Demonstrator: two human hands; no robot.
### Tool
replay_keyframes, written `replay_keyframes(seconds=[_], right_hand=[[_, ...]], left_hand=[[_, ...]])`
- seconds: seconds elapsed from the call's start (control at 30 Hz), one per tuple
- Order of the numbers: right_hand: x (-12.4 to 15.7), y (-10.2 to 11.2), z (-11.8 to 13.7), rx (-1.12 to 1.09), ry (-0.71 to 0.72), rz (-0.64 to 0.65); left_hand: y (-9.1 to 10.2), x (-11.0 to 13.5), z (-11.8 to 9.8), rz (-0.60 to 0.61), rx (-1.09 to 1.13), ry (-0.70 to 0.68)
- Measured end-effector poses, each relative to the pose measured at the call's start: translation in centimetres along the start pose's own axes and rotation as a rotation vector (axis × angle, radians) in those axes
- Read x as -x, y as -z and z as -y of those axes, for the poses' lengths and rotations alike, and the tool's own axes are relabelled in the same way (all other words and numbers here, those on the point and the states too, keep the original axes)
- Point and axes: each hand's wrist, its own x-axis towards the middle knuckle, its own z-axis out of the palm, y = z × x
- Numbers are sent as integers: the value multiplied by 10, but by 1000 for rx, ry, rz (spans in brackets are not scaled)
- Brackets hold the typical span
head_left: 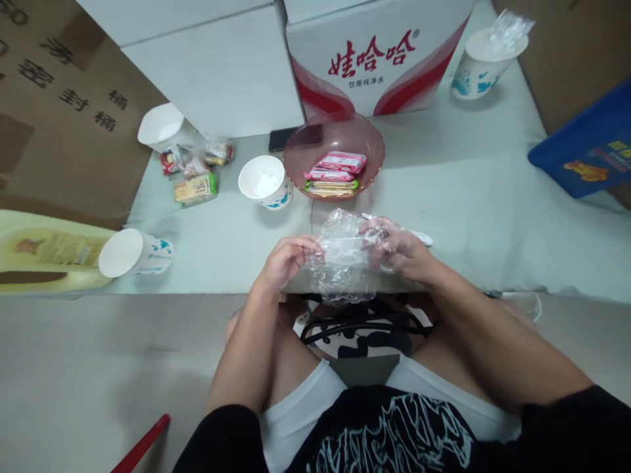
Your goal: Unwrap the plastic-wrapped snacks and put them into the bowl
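Observation:
A crinkled sheet of clear plastic film (pixel 342 263) hangs between my hands over the table's front edge. My left hand (pixel 293 257) pinches its left edge between thumb and fingers. On the other side, my right hand (pixel 399 249) has bent fingers closed on the film, partly seen through it. Just beyond stands a pinkish see-through bowl (pixel 372 148) with pink snack packets (pixel 338 167) and a green-ended packet of sticks (pixel 331 188) inside. A paper cup (pixel 276 197) with something white in it is left of the bowl.
Wrapped snacks (pixel 196 189) and a paper cup (pixel 162 128) are at the back left. Another cup (pixel 155 255) lies tipped beside a yellow jug (pixel 54 253). Cartons (pixel 369 66) line the back. One cup (pixel 476 72) holding plastic stands far right, near a blue container (pixel 586 144).

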Motion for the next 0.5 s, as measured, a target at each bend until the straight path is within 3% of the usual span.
replay_keyframes(seconds=[0.17,0.27,0.37,0.5], right_hand=[[6,3,-6,336,-27,-38],[5,2,-7,414,56,-50],[3,-2,-6,422,140,-164],[-1,-12,-7,214,18,-297]], left_hand=[[0,-6,6,-97,-274,-18],[0,-9,9,-149,-406,-68],[1,-10,12,-117,-382,-112],[1,-6,14,14,-222,-163]])
